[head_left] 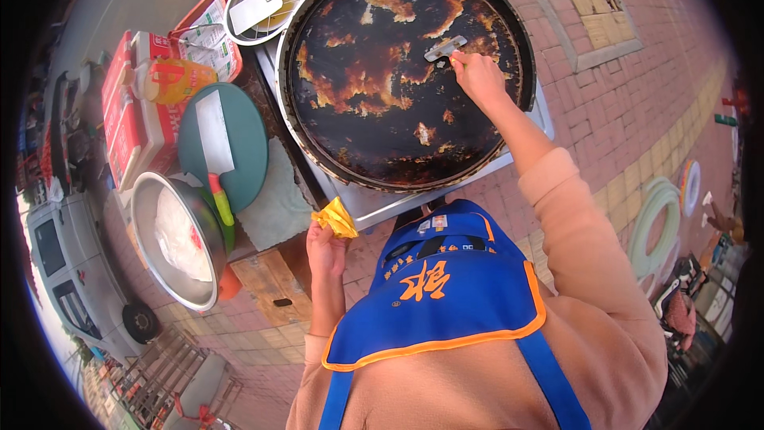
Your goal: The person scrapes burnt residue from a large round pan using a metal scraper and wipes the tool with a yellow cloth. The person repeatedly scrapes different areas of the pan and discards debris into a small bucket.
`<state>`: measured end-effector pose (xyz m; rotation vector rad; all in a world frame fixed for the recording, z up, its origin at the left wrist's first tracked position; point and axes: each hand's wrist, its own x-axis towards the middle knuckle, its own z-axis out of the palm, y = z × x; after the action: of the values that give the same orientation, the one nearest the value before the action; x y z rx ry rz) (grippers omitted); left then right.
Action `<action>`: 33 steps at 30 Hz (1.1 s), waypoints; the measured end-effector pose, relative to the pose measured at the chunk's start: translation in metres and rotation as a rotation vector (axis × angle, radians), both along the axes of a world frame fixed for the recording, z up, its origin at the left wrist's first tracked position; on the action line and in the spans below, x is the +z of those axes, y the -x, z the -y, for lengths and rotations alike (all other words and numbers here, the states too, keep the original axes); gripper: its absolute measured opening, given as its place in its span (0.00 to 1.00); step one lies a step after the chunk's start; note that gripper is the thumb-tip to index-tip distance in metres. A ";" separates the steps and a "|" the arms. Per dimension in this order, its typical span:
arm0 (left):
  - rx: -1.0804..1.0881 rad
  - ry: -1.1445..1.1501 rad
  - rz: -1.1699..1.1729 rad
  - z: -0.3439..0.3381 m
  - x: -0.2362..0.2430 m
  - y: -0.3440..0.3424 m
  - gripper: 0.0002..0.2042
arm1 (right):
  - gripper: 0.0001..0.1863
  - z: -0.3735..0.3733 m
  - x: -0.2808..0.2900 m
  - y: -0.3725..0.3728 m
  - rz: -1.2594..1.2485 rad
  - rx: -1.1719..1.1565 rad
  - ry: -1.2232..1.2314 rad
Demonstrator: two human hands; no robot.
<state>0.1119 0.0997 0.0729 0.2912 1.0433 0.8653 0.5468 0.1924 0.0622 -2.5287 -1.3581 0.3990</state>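
Note:
My right hand (480,80) is closed round the handle of a scraper (444,48). Its flat metal blade rests on a large round griddle pan (374,46), over the right half. Patches of brown, flaky residue cover the pan's black surface. My left hand (324,252) pinches a crumpled yellow cloth or wrapper (337,219); which of the two I cannot tell. That hand is held low, off the front-left corner of the steel stand (362,205) under the pan.
Left of the pan, a cleaver (213,131) lies on a round green cutting board (249,123). Nearby are a steel bowl (144,211) with a plastic bag, a bottle of orange-yellow liquid (183,81) and red-white cartons (121,115). A white-bladed spatula (253,13) lies across another bowl (233,32).

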 end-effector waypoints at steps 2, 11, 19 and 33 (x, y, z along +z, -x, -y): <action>0.005 -0.003 0.010 -0.001 0.002 0.001 0.14 | 0.12 -0.008 0.002 -0.004 -0.008 0.003 0.026; 0.002 0.010 0.012 0.003 -0.003 -0.005 0.14 | 0.15 -0.023 -0.004 -0.001 -0.004 0.002 -0.039; 0.053 0.032 -0.033 0.010 -0.002 -0.002 0.15 | 0.14 -0.061 0.000 -0.008 -0.039 -0.027 0.008; 0.141 0.067 -0.054 0.020 -0.009 0.001 0.14 | 0.16 -0.144 -0.011 -0.020 -0.054 -0.115 -0.002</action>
<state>0.1110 0.0798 0.0644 0.1870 1.1512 0.9512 0.5669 0.3367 0.0517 -2.5598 -1.1863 0.4393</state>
